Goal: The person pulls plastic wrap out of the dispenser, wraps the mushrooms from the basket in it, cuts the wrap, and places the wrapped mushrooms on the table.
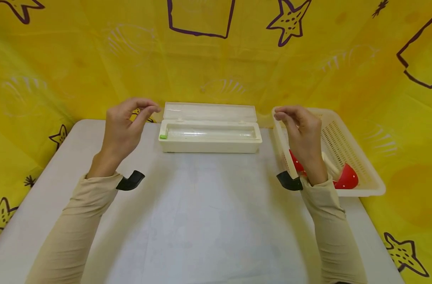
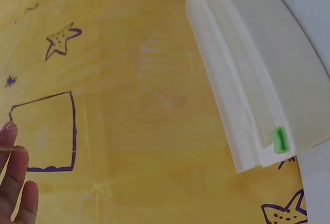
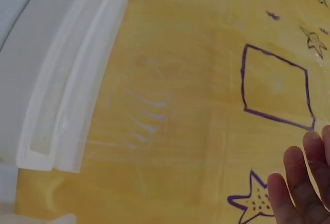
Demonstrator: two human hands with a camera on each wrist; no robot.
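A cream plastic-wrap dispenser box stands at the back of the white table, its clear lid raised. Inside lies a roll of clear plastic wrap, and a green cutter tab sits at the left end. My left hand is raised left of the box, thumb and fingertips pinched together. On the other side my right hand pinches the same way, in front of a basket. Faint creases and a thin edge at the fingers in the wrist views show a see-through sheet of plastic wrap held between both hands.
The cream slotted basket at the right holds red polka-dot items and a pale handle, partly hidden by my right arm. A yellow patterned curtain hangs right behind the table. Black wrist mounts jut inward from both sleeves.
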